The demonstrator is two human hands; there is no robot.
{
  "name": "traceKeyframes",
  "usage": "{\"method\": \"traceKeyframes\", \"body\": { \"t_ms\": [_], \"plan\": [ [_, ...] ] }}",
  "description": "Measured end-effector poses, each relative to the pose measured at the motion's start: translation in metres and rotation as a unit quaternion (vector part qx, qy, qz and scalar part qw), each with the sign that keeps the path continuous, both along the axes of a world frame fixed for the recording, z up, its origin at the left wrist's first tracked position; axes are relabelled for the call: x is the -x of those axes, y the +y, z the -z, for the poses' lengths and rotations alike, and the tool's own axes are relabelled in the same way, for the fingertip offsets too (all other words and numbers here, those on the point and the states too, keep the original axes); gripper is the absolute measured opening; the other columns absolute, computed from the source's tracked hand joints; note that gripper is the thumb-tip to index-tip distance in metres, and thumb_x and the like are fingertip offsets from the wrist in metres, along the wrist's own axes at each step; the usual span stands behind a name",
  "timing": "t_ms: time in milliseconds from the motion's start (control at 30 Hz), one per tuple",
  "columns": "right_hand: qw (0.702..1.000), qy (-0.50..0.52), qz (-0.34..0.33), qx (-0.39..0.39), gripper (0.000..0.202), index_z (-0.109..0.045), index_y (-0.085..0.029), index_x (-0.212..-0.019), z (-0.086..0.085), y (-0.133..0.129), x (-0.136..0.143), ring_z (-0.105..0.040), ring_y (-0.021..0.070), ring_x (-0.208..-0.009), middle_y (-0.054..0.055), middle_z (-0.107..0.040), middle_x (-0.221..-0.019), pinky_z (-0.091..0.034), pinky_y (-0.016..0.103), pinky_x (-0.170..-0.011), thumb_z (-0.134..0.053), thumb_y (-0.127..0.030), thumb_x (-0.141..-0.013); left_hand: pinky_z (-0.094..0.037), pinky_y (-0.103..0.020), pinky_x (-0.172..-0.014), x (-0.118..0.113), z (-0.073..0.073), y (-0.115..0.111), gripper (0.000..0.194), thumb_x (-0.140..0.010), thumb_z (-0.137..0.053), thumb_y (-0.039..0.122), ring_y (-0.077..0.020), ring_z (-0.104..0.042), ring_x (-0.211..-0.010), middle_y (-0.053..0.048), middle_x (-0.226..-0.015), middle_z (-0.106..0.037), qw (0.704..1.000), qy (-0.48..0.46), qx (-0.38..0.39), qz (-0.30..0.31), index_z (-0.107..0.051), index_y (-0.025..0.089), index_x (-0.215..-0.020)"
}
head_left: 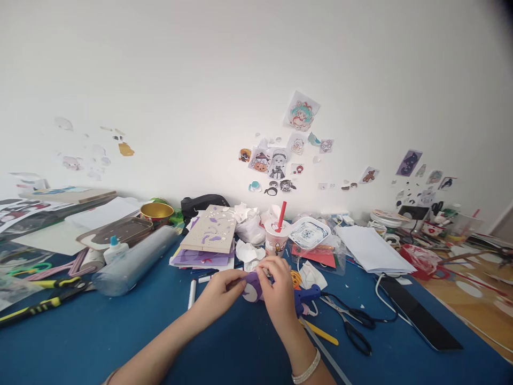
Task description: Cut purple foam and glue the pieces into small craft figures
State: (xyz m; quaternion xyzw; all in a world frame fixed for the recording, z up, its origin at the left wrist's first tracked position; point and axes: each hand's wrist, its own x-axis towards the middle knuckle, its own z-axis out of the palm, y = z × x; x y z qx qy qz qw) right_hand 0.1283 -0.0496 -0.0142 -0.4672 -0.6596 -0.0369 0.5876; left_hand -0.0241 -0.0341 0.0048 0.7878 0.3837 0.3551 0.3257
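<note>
Between my two hands is a purple paper cutout (252, 287) with a white curved patch on it, held up over the blue table. My left hand (224, 291) pinches its left edge between thumb and fingers. On the other side, my right hand (276, 280) has closed its fingertips on the top right of the cutout and hides part of it. A blue glue gun (306, 298) lies just right of my right hand. Behind the hands stands a drink cup (276, 243) with a red straw. An orange pumpkin cutout (295, 279) shows partly beside my right hand.
Black-handled scissors (355, 321), a yellow craft knife (324, 332) and a black flat slab (420, 315) lie to the right. A board (210, 230) rests on purple paper behind. Left are a clear plastic roll (136, 262), a glue bottle (115, 248) and yellow-black pliers (48, 305).
</note>
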Motion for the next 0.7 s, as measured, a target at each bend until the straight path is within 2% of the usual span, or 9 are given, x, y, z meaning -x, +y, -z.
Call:
{"method": "traceKeyframes", "body": {
  "t_ms": [133,300,433,500,600,700],
  "plan": [
    [1.000,0.017,-0.009,0.010,0.020,-0.058,-0.020,-0.077,-0.0027,-0.0016,-0.0014,-0.052,0.0180,-0.078,0.004,-0.060,-0.079,-0.043,0.032,-0.070,-0.040,-0.019,-0.087,-0.049,-0.027,-0.066,0.0011,-0.0009,0.0003,0.027,-0.076,-0.049,0.030,-0.0194,-0.061,-0.073,-0.004,-0.080,-0.071,1.000,-0.022,0.021,0.004,-0.071,0.019,-0.089],
    [0.999,-0.014,-0.037,0.010,0.010,-0.057,-0.021,-0.072,-0.0050,-0.0039,0.0011,-0.052,0.0182,-0.079,0.002,-0.060,-0.076,-0.042,0.033,-0.073,-0.051,-0.020,-0.080,-0.050,-0.028,-0.066,0.0003,-0.0017,0.0008,0.026,-0.075,-0.052,0.031,-0.0198,-0.062,-0.072,-0.004,-0.077,-0.070,0.997,-0.056,0.056,0.012,-0.070,0.017,-0.087],
    [0.997,0.051,-0.024,0.057,0.013,-0.058,-0.020,-0.069,-0.0015,-0.0008,-0.0026,-0.052,0.0174,-0.072,0.003,-0.059,-0.073,-0.043,0.031,-0.066,-0.051,-0.025,-0.079,-0.052,-0.032,-0.067,0.0011,-0.0042,0.0019,0.032,-0.075,-0.052,0.034,-0.0195,-0.064,-0.067,-0.007,-0.085,-0.070,0.990,-0.093,0.106,0.000,-0.066,0.014,-0.096],
    [0.984,0.131,-0.045,0.114,0.016,-0.059,-0.019,-0.069,-0.0003,0.0005,-0.0051,-0.052,0.0159,-0.064,0.002,-0.058,-0.068,-0.043,0.028,-0.061,-0.052,-0.030,-0.078,-0.052,-0.035,-0.070,0.0019,-0.0052,0.0025,0.034,-0.076,-0.052,0.035,-0.0191,-0.066,-0.064,-0.007,-0.089,-0.069,0.987,-0.104,0.122,-0.023,-0.064,0.014,-0.100],
    [0.939,0.267,-0.090,0.196,0.023,-0.061,-0.017,-0.073,-0.0002,0.0012,-0.0066,-0.053,0.0151,-0.060,0.001,-0.059,-0.065,-0.044,0.026,-0.055,-0.055,-0.038,-0.075,-0.052,-0.037,-0.074,0.0016,-0.0044,0.0035,0.037,-0.074,-0.055,0.035,-0.0193,-0.066,-0.068,-0.005,-0.090,-0.068,0.978,-0.145,0.145,-0.027,-0.061,0.015,-0.105],
    [0.913,0.324,-0.115,0.218,0.025,-0.064,-0.016,-0.075,0.0001,0.0019,-0.0057,-0.056,0.0159,-0.063,0.002,-0.060,-0.067,-0.045,0.026,-0.055,-0.059,-0.041,-0.072,-0.054,-0.038,-0.073,-0.0014,-0.0017,0.0042,0.041,-0.071,-0.060,0.035,-0.0195,-0.064,-0.075,-0.003,-0.083,-0.065,0.964,-0.207,0.167,-0.006,-0.059,0.014,-0.106]
  ]
}}
